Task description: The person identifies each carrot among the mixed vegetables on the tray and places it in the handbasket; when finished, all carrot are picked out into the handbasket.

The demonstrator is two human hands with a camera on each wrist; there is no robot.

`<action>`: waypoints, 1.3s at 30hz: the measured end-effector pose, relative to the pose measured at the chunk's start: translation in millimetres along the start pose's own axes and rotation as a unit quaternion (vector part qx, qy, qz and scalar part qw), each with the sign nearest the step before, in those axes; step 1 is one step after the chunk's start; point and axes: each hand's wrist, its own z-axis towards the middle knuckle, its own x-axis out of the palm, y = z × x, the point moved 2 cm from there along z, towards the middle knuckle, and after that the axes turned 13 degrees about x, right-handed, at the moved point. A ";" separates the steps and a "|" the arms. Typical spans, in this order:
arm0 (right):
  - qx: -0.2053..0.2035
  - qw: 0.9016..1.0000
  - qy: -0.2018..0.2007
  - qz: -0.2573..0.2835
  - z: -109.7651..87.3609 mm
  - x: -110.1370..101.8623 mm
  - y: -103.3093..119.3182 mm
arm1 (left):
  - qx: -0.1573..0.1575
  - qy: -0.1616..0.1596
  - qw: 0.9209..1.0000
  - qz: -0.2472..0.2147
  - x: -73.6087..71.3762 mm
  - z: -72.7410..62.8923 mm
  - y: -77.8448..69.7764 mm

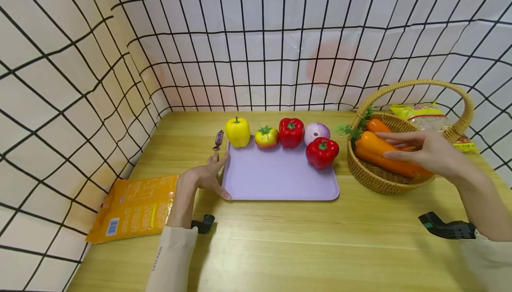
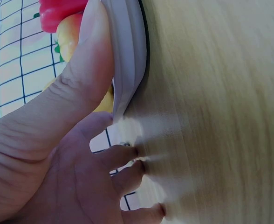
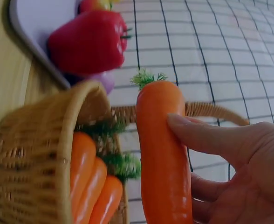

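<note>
My right hand [image 1: 434, 154] pinches a carrot [image 3: 165, 154] with a green leafy top between thumb and fingers. It is over the wicker basket [image 1: 370, 181], where several other carrots [image 3: 88, 186] lie. My left hand [image 1: 204, 175] rests at the left edge of the lilac tray [image 1: 272, 178]. Its thumb touches the tray's rim and the other fingers are spread, with fingertips on the table. Along the tray's back and right are a yellow bell pepper [image 1: 238, 133], a red-yellow tomato [image 1: 266, 138], two red bell peppers [image 1: 322, 154] and a purple onion [image 1: 316, 132].
The basket's tall handle [image 1: 420, 83] arches over it. A clear and yellow food bag [image 1: 428, 118] lies behind the basket. On the left is an orange packet [image 1: 138, 207]. A purple-wrapped candy [image 1: 218, 140] lies beside the tray. Grid-patterned cloth walls [image 1: 272, 52] surround the table.
</note>
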 end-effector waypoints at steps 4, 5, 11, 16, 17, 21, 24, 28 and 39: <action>0.005 1.000 0.005 -0.005 3.3 -4.5 -15.2 | 0.000 0.001 1.000 -0.002 -0.4 -0.4 -0.3; 0.005 1.000 0.008 -0.005 4.3 -5.2 -18.2 | 0.000 0.002 1.000 -0.003 -0.4 -0.5 -0.3; 0.041 0.999 0.006 -0.016 9.9 -10.3 -29.3 | -0.003 0.002 1.000 -0.006 -0.1 -0.7 0.0; 0.040 0.999 -0.001 -0.009 15.0 -14.9 -37.8 | -0.003 0.002 1.000 -0.006 0.0 -0.8 0.4; 0.041 0.999 -0.001 -0.009 15.3 -15.7 -39.8 | -0.003 0.001 1.000 -0.006 0.0 -0.7 0.3; 0.051 0.999 -0.006 -0.015 16.0 -19.2 -47.5 | -0.001 0.001 1.000 -0.006 0.2 -0.6 -0.2; 0.065 0.998 -0.009 -0.007 17.0 -21.6 -50.2 | -0.001 0.002 1.000 -0.002 0.3 -0.8 -0.3; 0.053 0.998 -0.012 0.024 22.1 -23.5 -46.9 | -0.003 0.003 1.000 -0.001 0.1 -1.0 -0.3; 0.148 0.987 -0.008 0.066 45.7 -29.0 -30.8 | -0.002 0.002 1.000 0.002 0.6 0.2 0.6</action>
